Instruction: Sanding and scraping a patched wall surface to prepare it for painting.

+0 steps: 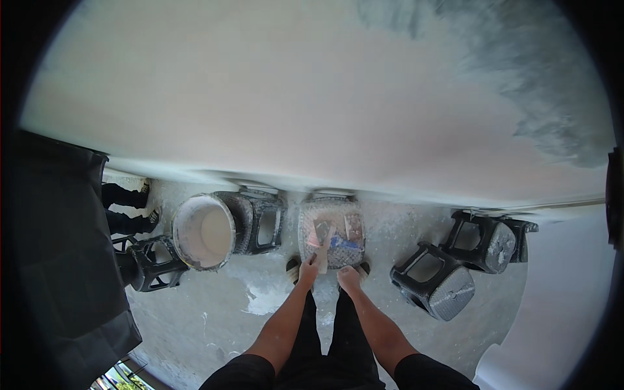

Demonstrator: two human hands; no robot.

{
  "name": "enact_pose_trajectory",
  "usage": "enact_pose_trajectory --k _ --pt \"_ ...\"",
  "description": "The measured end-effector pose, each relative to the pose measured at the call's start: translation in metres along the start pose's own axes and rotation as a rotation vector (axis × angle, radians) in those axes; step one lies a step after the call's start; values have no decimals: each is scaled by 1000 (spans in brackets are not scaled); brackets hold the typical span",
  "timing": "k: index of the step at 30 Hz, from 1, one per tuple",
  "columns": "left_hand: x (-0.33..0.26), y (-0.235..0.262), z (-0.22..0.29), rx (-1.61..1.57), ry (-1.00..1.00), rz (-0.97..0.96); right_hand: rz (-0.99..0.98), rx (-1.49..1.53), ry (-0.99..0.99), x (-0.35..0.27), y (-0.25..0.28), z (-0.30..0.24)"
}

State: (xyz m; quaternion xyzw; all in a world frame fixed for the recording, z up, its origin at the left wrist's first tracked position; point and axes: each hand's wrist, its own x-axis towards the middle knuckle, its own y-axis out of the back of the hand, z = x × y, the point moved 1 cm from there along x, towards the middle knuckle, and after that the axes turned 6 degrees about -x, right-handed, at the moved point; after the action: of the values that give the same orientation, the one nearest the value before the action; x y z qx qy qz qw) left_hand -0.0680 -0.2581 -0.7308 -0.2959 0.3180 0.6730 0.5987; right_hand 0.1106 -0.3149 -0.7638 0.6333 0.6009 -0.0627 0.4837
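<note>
In front of my feet stands a plaster-spattered stool (311,224) with tools and colored scraps on its top. Over its near edge my left hand (307,269) is closed at the pale handle of what looks like a putty knife (323,229), its dark blade pointing toward the wall. Beside it on the right, my right hand (349,278) is closed near the stool's front edge; whatever it may hold is hidden. A blue item (346,244) and a pale flat piece (353,226) lie on the stool top.
A large bucket (203,232) with pale wet material stands left, between dark stools (265,224). More spattered stools (444,286) lie tipped at right. The wall (260,97) rises ahead, with a grey patch upper right. Another person's legs (127,208) show behind a dark panel (65,247).
</note>
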Motion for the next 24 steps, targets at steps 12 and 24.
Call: enact_pose_trajectory --k 12,24 --pt "67 21 -42 -6 -219 171 -14 -3 165 56 -79 -66" --pt "-61 11 52 233 -605 47 -316 599 244 -47 41 -118"
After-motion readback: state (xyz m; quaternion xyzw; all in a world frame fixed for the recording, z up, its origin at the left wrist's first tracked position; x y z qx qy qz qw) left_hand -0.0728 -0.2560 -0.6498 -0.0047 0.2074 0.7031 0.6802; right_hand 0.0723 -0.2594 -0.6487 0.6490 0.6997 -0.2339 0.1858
